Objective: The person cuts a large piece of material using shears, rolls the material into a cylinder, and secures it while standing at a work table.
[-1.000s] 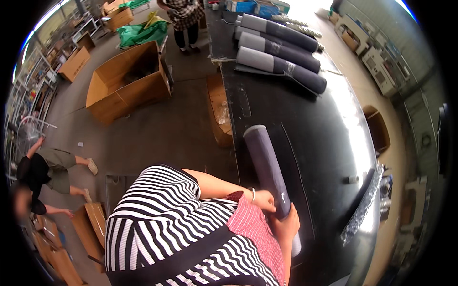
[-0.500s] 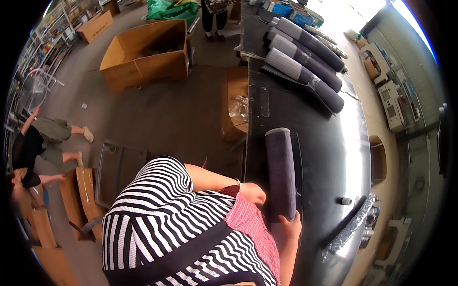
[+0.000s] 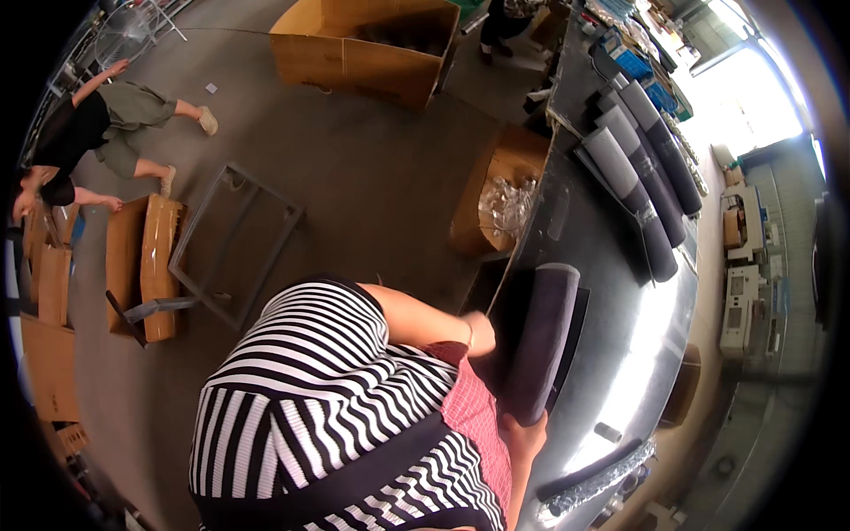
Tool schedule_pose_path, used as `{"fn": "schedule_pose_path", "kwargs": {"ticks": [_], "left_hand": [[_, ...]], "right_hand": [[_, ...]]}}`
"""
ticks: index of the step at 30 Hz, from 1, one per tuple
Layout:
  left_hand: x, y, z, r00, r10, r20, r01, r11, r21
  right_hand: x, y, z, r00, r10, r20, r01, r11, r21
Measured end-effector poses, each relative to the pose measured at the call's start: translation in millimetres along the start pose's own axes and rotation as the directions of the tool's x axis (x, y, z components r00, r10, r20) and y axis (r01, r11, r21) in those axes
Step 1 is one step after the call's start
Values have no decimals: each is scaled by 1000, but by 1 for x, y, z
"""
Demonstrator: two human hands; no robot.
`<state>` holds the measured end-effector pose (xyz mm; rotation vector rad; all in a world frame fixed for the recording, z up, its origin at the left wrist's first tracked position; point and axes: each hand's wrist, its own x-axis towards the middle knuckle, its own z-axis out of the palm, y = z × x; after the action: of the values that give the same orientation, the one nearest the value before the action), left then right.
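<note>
A black-and-white striped top covers the torso, its short left sleeve edged in black, with a broad black band crossing from 8 toward 2 o'clock. Toward 2 o'clock lies pink-red checked cloth; a thin bracelet rings the left wrist.

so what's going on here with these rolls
A person is at a dark table, handling a purple-grey roll that lies along its near edge. The right hand is on the roll's near end; the left hand is just left of it and looks apart from it. More rolls lie side by side farther up the table. Off to the left, a co-worker is near some cardboard boxes.
</note>
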<state>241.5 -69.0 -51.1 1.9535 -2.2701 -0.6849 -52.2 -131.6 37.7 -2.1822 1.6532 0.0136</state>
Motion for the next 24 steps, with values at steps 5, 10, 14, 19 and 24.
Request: {"fn": "schedule_pose_path", "kwargs": {"ticks": [5, 10, 14, 19, 24], "left_hand": [[-49, -116, -27, 871, -482, -100, 487, 873, 37], [-192, -256, -27, 385, -912, -139, 901, 405, -159], [-241, -250, -19, 358, -921, -155, 854, 391, -344], [-125, -151, -10, 599, -791, -121, 580, 534, -616], [-141, -135, 15, 708, -674, -209, 207, 481, -852]], "right_hand": [[-5, 21, -9, 996, -68, -53, 65, 996, -67], [-21, 28, 11, 1000, -27, -15, 27, 998, -49], [-34, 16, 7, 1000, -14, 20, 14, 1000, -16], [-67, 42, -16, 995, 90, 38, -90, 996, 15], [-36, 2, 14, 995, -76, -72, 70, 995, -75]]}}
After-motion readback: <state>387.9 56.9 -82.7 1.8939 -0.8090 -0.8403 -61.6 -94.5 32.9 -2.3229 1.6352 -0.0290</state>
